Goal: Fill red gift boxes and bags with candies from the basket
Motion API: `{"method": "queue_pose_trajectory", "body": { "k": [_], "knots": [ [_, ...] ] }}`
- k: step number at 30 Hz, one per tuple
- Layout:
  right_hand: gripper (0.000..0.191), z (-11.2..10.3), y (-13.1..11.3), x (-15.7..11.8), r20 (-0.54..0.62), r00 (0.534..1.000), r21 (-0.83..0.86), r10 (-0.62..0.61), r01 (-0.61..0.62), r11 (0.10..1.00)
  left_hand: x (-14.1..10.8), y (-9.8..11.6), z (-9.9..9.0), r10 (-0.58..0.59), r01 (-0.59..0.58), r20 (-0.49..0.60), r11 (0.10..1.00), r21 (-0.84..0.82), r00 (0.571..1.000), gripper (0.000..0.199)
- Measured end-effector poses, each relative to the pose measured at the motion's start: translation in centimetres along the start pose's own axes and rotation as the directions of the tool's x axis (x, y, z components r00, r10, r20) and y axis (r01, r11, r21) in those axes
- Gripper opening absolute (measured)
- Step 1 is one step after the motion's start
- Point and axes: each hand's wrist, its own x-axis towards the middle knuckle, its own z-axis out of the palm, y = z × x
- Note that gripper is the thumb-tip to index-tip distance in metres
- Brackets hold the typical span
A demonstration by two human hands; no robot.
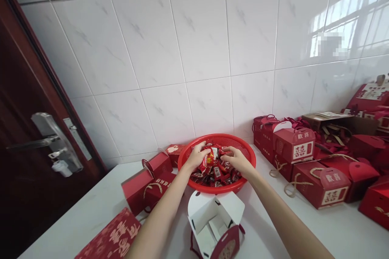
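Both hands are inside a red plastic colander heaped with wrapped candies. My left hand is closed around a shiny red and yellow candy packet on the left of the heap. On the right side, my right hand has its fingers bent and apart, with the tips touching the candies; nothing shows firmly held in it. Just in front of the colander stands an open gift box, white inside, with its flaps spread and a dark red front panel.
Several red gift boxes with rope handles crowd the right side, near an opened cardboard carton. More red boxes and a red printed bag lie on the left. A tiled wall rises behind; a dark door is at left.
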Motion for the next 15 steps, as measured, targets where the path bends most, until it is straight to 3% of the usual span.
{"method": "queue_pose_trajectory", "body": {
  "k": [6,15],
  "knots": [
    [0.026,0.3,-0.5,-0.4,0.112,0.992,-0.021,0.051,-0.049,0.999,-0.6,-0.1,0.2,-0.004,0.013,0.058,0.987,-0.159,0.998,0.055],
    [0.020,-0.1,0.1,0.2,-0.053,0.999,-0.014,-0.014,0.013,1.000,-0.7,1.1,0.5,0.004,0.021,0.116,0.978,-0.208,0.993,0.037]
  ]
}}
